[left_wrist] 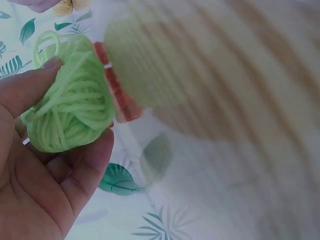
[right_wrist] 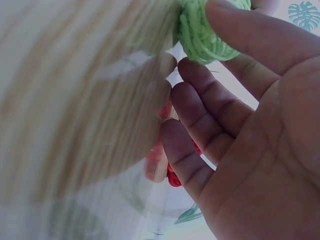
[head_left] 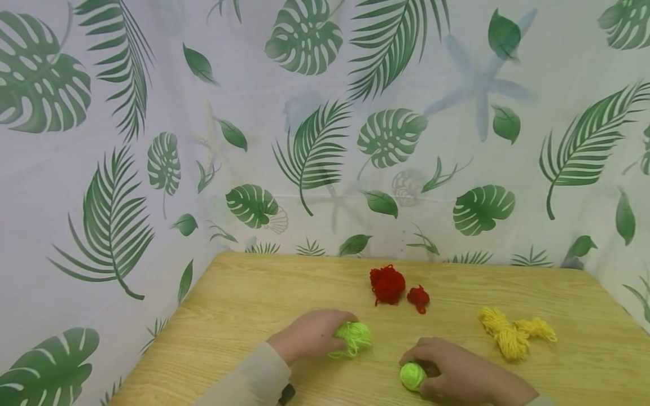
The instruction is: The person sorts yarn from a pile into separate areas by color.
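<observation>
In the head view my left hand (head_left: 320,336) grips a loose bundle of lime-green yarn (head_left: 356,338) on the table. The left wrist view shows this yarn (left_wrist: 75,100) between the thumb and the fingers, with a strand looping off its top. To the right, my right hand (head_left: 452,369) pinches a smaller, tightly wound lime-green yarn ball (head_left: 412,376). Thumb and index finger hold that ball (right_wrist: 205,35) in the right wrist view, while the other fingers reach down to the glossy tabletop.
Behind the hands lie a red yarn bundle (head_left: 388,285) and a smaller red yarn piece (head_left: 418,298). Yellow yarn (head_left: 510,332) lies to the right, beyond my right hand. A leaf-patterned curtain (head_left: 315,169) hangs behind the wooden table (head_left: 244,304) and at its sides.
</observation>
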The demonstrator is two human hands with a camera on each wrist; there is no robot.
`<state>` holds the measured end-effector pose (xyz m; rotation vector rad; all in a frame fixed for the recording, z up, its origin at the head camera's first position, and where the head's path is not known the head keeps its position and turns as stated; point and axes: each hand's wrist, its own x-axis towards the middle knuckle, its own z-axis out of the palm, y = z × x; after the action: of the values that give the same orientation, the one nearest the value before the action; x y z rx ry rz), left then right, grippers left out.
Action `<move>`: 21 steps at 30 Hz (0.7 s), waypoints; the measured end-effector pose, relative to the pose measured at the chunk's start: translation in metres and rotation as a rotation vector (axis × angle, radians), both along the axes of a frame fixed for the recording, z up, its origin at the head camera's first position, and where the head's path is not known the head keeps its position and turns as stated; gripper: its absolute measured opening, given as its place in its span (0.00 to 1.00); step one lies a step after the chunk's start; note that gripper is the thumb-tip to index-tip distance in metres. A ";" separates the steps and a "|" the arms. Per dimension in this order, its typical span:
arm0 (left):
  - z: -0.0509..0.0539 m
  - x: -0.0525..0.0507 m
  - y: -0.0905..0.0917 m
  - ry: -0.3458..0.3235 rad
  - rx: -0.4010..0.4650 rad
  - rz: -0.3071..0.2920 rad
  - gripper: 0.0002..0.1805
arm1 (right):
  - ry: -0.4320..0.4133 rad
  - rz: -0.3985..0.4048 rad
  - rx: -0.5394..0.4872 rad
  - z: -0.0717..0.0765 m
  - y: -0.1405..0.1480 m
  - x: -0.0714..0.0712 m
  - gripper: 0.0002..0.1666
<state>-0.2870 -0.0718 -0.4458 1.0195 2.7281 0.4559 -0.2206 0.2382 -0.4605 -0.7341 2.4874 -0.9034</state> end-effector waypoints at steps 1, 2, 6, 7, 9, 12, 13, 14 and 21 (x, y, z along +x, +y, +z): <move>0.000 0.000 -0.002 0.003 0.006 0.008 0.26 | -0.001 0.002 -0.001 0.000 0.000 0.000 0.20; 0.001 0.000 -0.005 0.007 0.013 0.017 0.26 | -0.001 0.003 -0.002 -0.001 0.000 -0.001 0.20; 0.001 0.000 -0.015 0.016 0.035 0.064 0.27 | -0.009 0.000 0.002 -0.001 0.001 -0.001 0.20; 0.001 -0.001 -0.017 0.018 0.037 0.082 0.27 | -0.011 -0.001 0.004 -0.001 0.001 -0.001 0.20; 0.002 -0.003 -0.023 0.021 0.042 0.116 0.28 | -0.008 -0.002 0.006 -0.001 0.001 -0.001 0.20; 0.003 -0.005 -0.031 0.006 0.055 0.179 0.29 | 0.005 0.002 0.009 -0.001 0.002 -0.001 0.21; 0.003 -0.006 -0.034 0.000 0.063 0.198 0.29 | 0.012 0.006 0.009 -0.001 0.002 -0.001 0.21; 0.003 -0.007 -0.037 -0.005 0.070 0.215 0.29 | 0.014 0.007 0.007 -0.002 0.002 -0.001 0.21; -0.003 -0.012 -0.058 -0.016 0.131 0.292 0.29 | 0.006 0.010 0.000 -0.002 0.002 -0.002 0.21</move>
<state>-0.2986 -0.1298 -0.4483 0.6394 2.8743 0.6943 -0.2224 0.2401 -0.4629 -0.7499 2.4870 -0.8988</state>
